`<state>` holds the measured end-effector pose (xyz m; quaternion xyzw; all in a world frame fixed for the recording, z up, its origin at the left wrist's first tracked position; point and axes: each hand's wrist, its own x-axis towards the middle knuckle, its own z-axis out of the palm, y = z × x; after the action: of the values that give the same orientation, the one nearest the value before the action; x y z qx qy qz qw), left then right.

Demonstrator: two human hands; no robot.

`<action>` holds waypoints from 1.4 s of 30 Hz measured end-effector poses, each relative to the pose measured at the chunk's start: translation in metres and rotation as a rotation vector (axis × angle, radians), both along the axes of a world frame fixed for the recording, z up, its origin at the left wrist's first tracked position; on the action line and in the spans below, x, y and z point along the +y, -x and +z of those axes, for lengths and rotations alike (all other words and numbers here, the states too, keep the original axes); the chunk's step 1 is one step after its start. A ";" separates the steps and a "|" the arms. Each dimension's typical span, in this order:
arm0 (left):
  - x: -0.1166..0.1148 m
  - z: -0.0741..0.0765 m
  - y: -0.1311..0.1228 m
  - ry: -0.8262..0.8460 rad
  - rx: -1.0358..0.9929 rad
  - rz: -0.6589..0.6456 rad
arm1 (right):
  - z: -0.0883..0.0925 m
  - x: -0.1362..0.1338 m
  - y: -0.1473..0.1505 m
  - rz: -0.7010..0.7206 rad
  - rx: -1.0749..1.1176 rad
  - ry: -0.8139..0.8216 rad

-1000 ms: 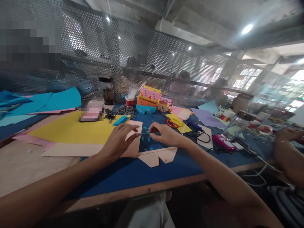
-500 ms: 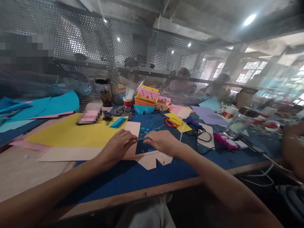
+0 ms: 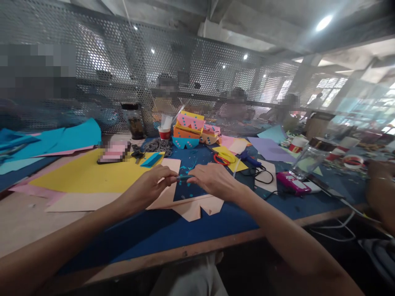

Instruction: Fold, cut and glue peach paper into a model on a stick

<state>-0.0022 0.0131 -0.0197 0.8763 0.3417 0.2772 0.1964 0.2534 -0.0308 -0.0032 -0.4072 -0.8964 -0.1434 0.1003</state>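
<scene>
Between my two hands a thin blue strip [image 3: 184,177] stretches level above the table; I cannot make out whether it is folded paper or a slim stick. My left hand [image 3: 162,179] pinches its left end with thumb and fingers. At the other end, my right hand [image 3: 212,181] has its fingers closed round the strip and hides part of it. Below my right hand lies a folded peach paper piece [image 3: 193,209] with V-shaped notches. Small blue paper scraps [image 3: 185,191] are scattered on the blue table top beneath the strip.
Yellow sheet [image 3: 83,174], phone [image 3: 114,152] and folded blue paper [image 3: 152,160] lie left. Behind are a paper cup [image 3: 164,132] and stacked paper masks [image 3: 187,131]. Red-and-yellow scissors [image 3: 224,157], a blue glue gun [image 3: 250,159] and a glass jar [image 3: 313,158] stand right; another person's arm [image 3: 381,189] is beyond.
Both hands stay closed at the strip's ends, with only small finger shifts. More of the strip shows between them. The whole view has shifted slightly.
</scene>
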 end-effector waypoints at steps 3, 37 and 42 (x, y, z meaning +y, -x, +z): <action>-0.004 0.005 -0.003 0.031 0.007 -0.003 | 0.000 -0.002 -0.005 0.018 0.005 -0.038; 0.087 0.004 -0.018 -0.063 0.093 0.254 | -0.007 0.014 -0.056 -0.261 0.432 -0.087; 0.140 -0.006 -0.046 -0.137 0.101 0.284 | -0.037 0.017 -0.067 -0.222 0.356 -0.197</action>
<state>0.0437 0.1529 -0.0259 0.8433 0.4521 0.2802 0.0777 0.3201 -0.0136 -0.0402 -0.5106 -0.7959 -0.1660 0.2797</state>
